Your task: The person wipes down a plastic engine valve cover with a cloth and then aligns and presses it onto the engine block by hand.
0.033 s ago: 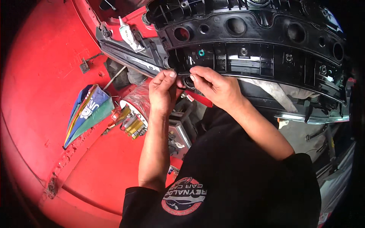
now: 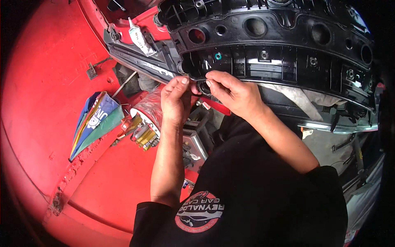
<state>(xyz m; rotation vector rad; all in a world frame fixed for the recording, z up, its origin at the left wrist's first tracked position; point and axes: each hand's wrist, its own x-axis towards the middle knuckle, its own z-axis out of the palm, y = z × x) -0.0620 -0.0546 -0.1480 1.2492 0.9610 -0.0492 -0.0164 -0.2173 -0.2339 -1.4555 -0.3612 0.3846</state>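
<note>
A black plastic engine valve cover (image 2: 259, 72), with round holes and ribs, lies across the upper right, its hollow underside facing me. At its near left corner my left hand (image 2: 176, 96) is closed, thumb on the rim and fingers curled below. My right hand (image 2: 232, 90) pinches the same rim just to the right, thumb and forefinger together. Between the hands runs a thin dark edge; whether a separate gasket strip lies along it I cannot tell. A green ring (image 2: 218, 56) sits around one bolt hole inside the cover.
A white sealant tube (image 2: 141, 39) lies on the car body beyond my left hand. Red bodywork (image 2: 45, 94) fills the left side. A folded umbrella (image 2: 96, 121), a plastic-wrapped bucket (image 2: 148, 109) with bottles and a metal stand (image 2: 193, 144) are below and left.
</note>
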